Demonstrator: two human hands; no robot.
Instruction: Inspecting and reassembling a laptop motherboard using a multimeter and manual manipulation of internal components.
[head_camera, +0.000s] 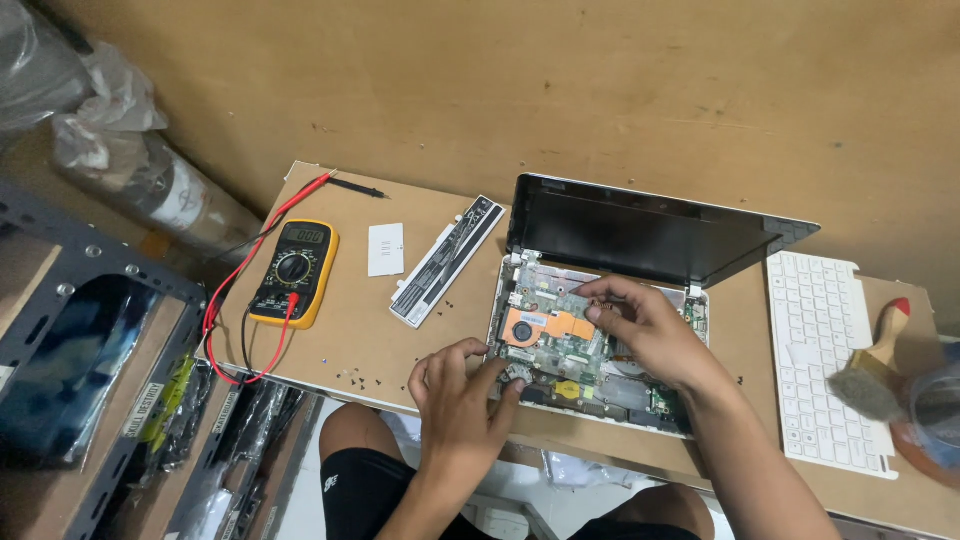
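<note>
Copper heatsink exposed on the opened laptop (600, 350), mid-surface. Left hand (455, 390) curled, fingertips pressing the board's front edge to steady it; right hand (645, 325) pinched loosely on the motherboard (560, 345).

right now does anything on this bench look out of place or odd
Yes: small dark screws lie loose on the table near its front edge, and the white keyboard lies detached beside the opened laptop.

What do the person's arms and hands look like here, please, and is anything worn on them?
Both arms are bare from the forearms down: no sleeves, gloves, watch or rings show on the left hand or the right hand. The only clothing in view is black shorts with a small white mark on the leg.
</note>
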